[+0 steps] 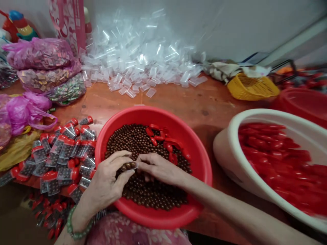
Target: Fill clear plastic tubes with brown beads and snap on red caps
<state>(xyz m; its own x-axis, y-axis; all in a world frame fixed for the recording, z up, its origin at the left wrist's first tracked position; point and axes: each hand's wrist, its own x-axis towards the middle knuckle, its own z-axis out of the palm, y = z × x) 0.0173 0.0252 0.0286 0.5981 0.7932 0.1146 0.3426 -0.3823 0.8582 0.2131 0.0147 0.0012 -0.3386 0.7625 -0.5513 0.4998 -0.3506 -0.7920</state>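
My left hand (109,177) is closed around a small clear plastic case (129,166), with brown balls showing at its open end. Fingertips of my right hand (155,167) meet the case's right end; they are bent together, and what they pinch, if anything, is hidden. Both hands are over a red basin (201,163) holding many shiny brown balls (158,197). Several red caps (175,143) lie on the balls at the basin's right side.
Filled cases with red caps (61,149) are piled on the left. Clear empty cases (143,64) heap against the wall. At right stand a white tub (230,153) of red caps and a yellow basket (251,87). Pink bags (41,54) sit at far left.
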